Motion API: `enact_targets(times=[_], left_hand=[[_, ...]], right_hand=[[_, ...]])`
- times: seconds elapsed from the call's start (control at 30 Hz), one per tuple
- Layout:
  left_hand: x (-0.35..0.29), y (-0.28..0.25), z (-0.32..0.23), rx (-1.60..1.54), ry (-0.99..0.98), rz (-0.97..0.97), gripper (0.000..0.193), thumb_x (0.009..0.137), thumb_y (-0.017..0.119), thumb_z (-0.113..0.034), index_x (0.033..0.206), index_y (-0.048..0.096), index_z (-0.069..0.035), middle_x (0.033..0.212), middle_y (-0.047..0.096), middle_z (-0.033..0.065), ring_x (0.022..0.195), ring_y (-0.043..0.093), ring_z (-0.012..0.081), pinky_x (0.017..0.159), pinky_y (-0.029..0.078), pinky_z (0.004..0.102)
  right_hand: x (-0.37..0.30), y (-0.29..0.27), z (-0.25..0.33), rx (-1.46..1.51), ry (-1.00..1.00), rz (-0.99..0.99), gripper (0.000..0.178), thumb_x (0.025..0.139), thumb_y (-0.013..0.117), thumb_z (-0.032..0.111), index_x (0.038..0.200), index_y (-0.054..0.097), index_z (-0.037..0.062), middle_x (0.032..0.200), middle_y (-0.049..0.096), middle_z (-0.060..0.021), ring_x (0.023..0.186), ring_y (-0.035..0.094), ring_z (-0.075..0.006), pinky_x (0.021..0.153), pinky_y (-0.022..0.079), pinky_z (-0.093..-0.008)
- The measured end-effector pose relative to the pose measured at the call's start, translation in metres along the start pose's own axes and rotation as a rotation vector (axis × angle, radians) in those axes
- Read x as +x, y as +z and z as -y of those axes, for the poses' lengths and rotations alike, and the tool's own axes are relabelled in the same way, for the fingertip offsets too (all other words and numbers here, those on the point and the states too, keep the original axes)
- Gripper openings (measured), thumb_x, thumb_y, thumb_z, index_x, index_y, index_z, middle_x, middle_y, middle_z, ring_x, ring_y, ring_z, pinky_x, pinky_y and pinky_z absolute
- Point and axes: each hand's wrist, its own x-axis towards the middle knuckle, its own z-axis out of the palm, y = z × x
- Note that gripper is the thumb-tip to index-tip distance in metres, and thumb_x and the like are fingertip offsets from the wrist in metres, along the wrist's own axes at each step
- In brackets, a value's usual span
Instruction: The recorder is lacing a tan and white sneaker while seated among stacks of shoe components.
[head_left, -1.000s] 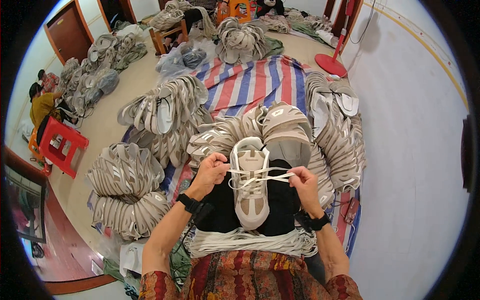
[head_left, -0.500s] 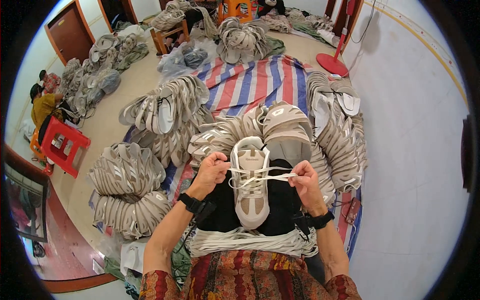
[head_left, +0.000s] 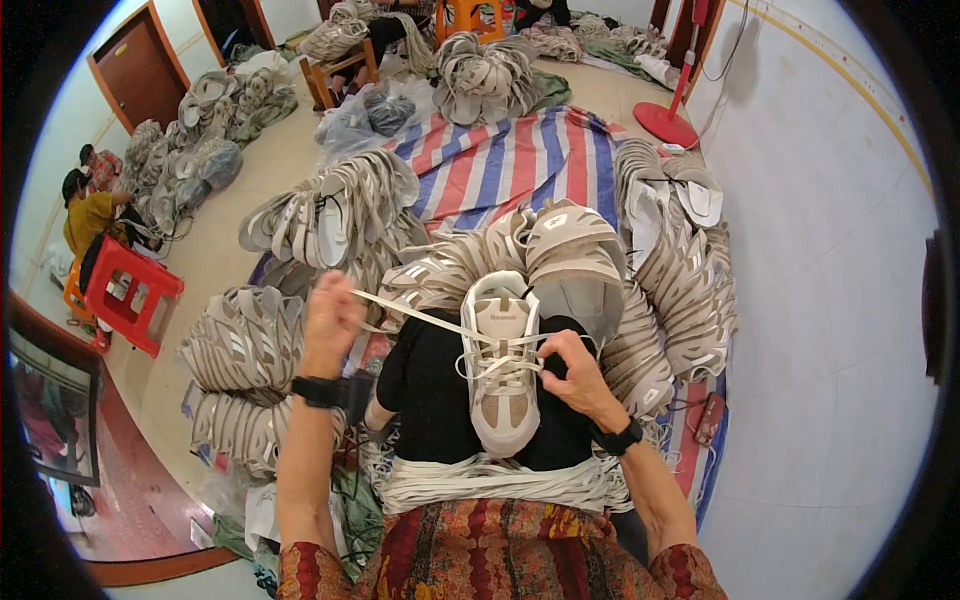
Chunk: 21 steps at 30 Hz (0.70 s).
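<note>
A beige and white sneaker point(head_left: 505, 425) lies on my black-clad lap with its toe toward me. Its flat cream shoelace point(head_left: 415, 311) criss-crosses the front and stretches from the upper eyelets out to the left. At that far end my left hand point(head_left: 334, 318) grips the lace, its fingers somewhat smeared by motion. My right hand point(head_left: 578, 375) is at the shoe's right side, thumb and forefinger pinched at the lace by the eyelets. A small loop of lace stands out on the shoe's left side. Across my lap, nearer me, rests a bundle of cream laces point(head_left: 490, 488).
Beige shoe uppers are stacked ahead point(head_left: 450, 265), at left point(head_left: 240, 345) and at right point(head_left: 690, 310), on a striped plastic sheet point(head_left: 510, 165). A red stool point(head_left: 130, 290) and seated people point(head_left: 92, 215) are far left. A white wall point(head_left: 820, 350) rises at right.
My left hand has swung out left and upward, drawing the lace into a long slanting line. My right hand has come in close against the shoe's right side.
</note>
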Motion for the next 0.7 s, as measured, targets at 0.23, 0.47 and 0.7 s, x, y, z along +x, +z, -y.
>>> enact_targets(times=[0.23, 0.47, 0.7], left_hand=[[0.014, -0.067, -0.036, 0.041, 0.178, 0.029, 0.015, 0.078, 0.063, -0.006, 0.085, 0.051, -0.01, 0.067, 0.047, 0.0012, 0.054, 0.043, 0.0083, 0.045, 0.035, 0.0198], [-0.078, 0.05, 0.068, 1.5, 0.817, 0.585, 0.045, 0.059, 0.077, -0.018, 0.099, 0.058, -0.01, 0.123, 0.038, 0.0162, 0.119, 0.032, 0.0359, 0.095, 0.026, 0.0458], [-0.07, 0.051, 0.092, 1.431, 0.924, 0.632, 0.02, 0.063, 0.072, -0.01, 0.079, 0.06, -0.007, 0.115, 0.042, 0.0127, 0.114, 0.036, 0.0324, 0.092, 0.028, 0.0426]], right_hand=[[0.005, 0.002, 0.0, 0.135, 0.202, -0.136, 0.026, 0.071, 0.058, 0.0, 0.097, 0.053, 0.002, 0.097, 0.051, -0.0123, 0.078, 0.055, -0.0252, 0.069, 0.045, -0.033], [0.015, 0.007, -0.013, -0.122, 0.207, 0.004, 0.022, 0.079, 0.058, 0.011, 0.098, 0.055, 0.0002, 0.084, 0.057, -0.0143, 0.071, 0.056, -0.0263, 0.064, 0.045, -0.0337], [0.011, -0.049, -0.007, -0.39, 0.034, -0.308, 0.006, 0.079, 0.057, 0.011, 0.076, 0.058, 0.0047, 0.071, 0.053, -0.0116, 0.067, 0.053, -0.03, 0.058, 0.042, -0.0369]])
